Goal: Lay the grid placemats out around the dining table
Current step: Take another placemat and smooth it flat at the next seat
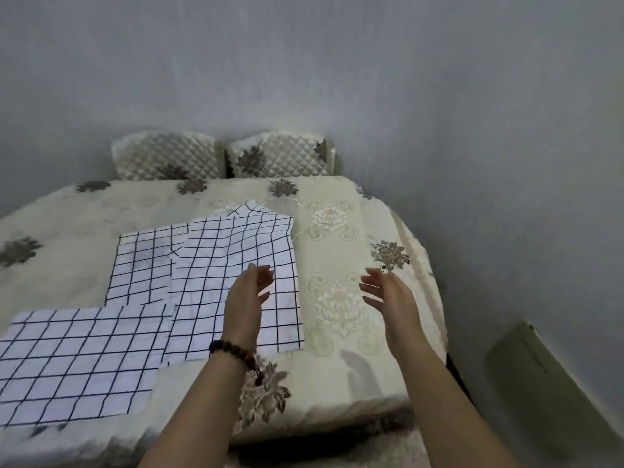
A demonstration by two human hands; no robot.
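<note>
Left hand (248, 292) hovers over the rightmost of three overlapping grid placemats (233, 258) bunched toward the surface's (337, 231) near-left corner; right hand (388, 292) hovers beside them; fingers (374, 275) spread, holding nothing, seemingly poised to separate them.

The desk (341, 376) is covered all over by a cream tablecloth (67, 217) with grey-brown flower motifs and, toward the right side, a band of pale scrollwork. White placemats with a dark grid lie flat on the cloth. The near-left placemat (77, 363) reaches the desk's front left edge. The middle placemat (141, 265) lies behind it, their edges meeting. The right placemat (233, 258), slightly rippled, overlaps the right edge of the middle one. A gridded corner (250, 209) shows past its far edge; whether that is a separate mat is unclear.
</note>
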